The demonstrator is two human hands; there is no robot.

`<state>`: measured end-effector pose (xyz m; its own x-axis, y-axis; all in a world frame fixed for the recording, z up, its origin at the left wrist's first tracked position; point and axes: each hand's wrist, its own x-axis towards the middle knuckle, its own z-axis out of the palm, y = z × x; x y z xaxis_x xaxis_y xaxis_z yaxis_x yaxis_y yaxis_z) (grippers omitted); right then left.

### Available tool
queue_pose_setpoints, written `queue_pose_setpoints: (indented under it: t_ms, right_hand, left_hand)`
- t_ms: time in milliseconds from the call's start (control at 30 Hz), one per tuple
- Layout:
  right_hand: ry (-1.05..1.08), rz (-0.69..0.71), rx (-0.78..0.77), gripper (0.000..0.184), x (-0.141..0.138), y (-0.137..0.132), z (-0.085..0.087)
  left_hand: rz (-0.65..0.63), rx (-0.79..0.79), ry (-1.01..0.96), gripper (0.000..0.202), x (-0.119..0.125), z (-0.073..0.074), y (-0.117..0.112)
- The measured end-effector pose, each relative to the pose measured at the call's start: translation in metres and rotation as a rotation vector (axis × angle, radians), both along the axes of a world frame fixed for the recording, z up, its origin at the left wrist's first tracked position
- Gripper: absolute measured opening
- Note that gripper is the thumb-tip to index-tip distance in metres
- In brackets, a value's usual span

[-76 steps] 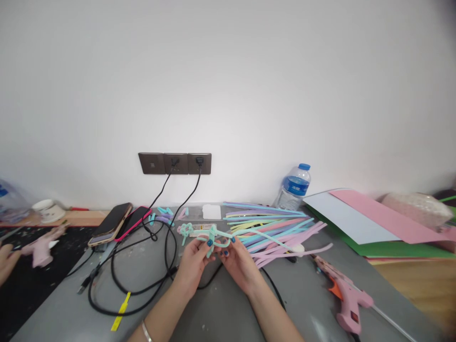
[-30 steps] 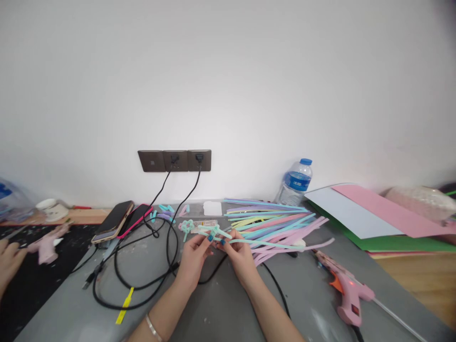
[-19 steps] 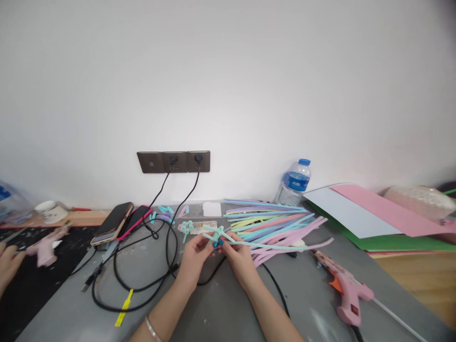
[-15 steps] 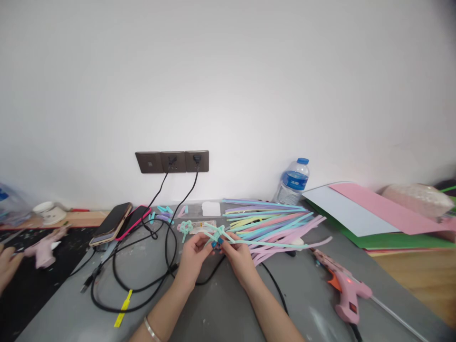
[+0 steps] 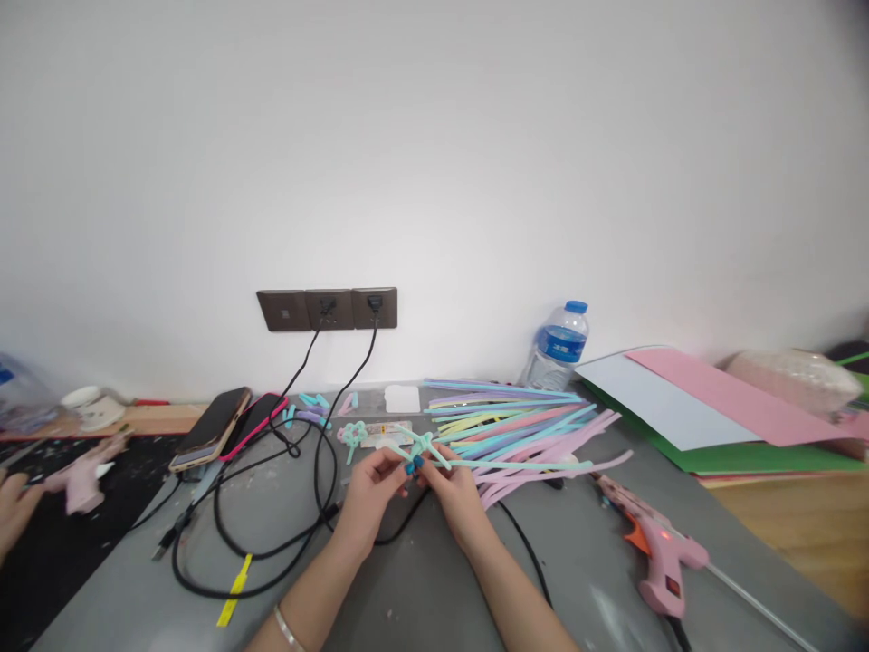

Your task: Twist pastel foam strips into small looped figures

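Between my fingertips is a mint-green pipe cleaner (image 5: 422, 443), bent into loops with short ends sticking out and one long tail reaching right. My left hand (image 5: 372, 484) pinches it from the left, thumb and fingers together. From the other side my right hand (image 5: 449, 489) pinches it too, thumbs almost meeting. Part of the piece is hidden behind the fingers. Just beyond my left hand lies a finished-looking mint pipe-cleaner flower (image 5: 353, 436). A spread of pastel pipe cleaners (image 5: 522, 421) lies behind and right of my right hand.
A pink glue gun (image 5: 655, 543) with a glue stick lies on the right. Black cables (image 5: 244, 593) loop across the left. Two phones (image 5: 212, 429), a water bottle (image 5: 560, 344) and coloured sheets (image 5: 679, 398) stand or lie behind. Another person's hand (image 5: 14, 512) is at far left.
The mint pipe cleaner has turned slightly between my fingers, its looped part shifting a little right. Both hands keep their pinch and stay in nearly the same place.
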<state>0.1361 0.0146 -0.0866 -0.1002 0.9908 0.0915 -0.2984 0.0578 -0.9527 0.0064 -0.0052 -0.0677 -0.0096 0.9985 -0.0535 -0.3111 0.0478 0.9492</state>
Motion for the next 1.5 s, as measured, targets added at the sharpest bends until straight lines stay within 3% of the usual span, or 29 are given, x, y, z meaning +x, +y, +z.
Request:
queue_pose_setpoints:
  t_ms: [533, 800, 933, 1100, 1267, 1500]
  right_hand:
    - [0.035, 0.076, 0.005, 0.02, 0.001, -0.001, 0.0]
    - [0.316, 0.169, -0.069, 0.02, 0.011, 0.0, 0.007]
    - [0.395, 0.216, -0.027, 0.02, 0.012, -0.002, 0.012]
    - [0.265, 0.287, -0.003, 0.023, 0.008, -0.007, 0.01]
    - [0.315, 0.19, -0.003, 0.016, 0.006, -0.006, 0.009]
    - [0.51, 0.136, -0.155, 0.019, -0.005, -0.009, 0.009]
  left_hand:
    - [0.18, -0.11, -0.324, 0.03, 0.003, 0.004, 0.004]
    - [0.198, -0.261, -0.549, 0.015, -0.006, 0.017, 0.005]
    - [0.193, -0.271, -0.562, 0.015, -0.008, 0.02, 0.005]
    - [0.28, -0.265, -0.52, 0.017, -0.007, 0.017, 0.008]
    - [0.259, -0.25, -0.464, 0.018, -0.004, 0.013, 0.007]
    - [0.291, -0.27, -0.502, 0.017, 0.002, 0.013, 0.003]
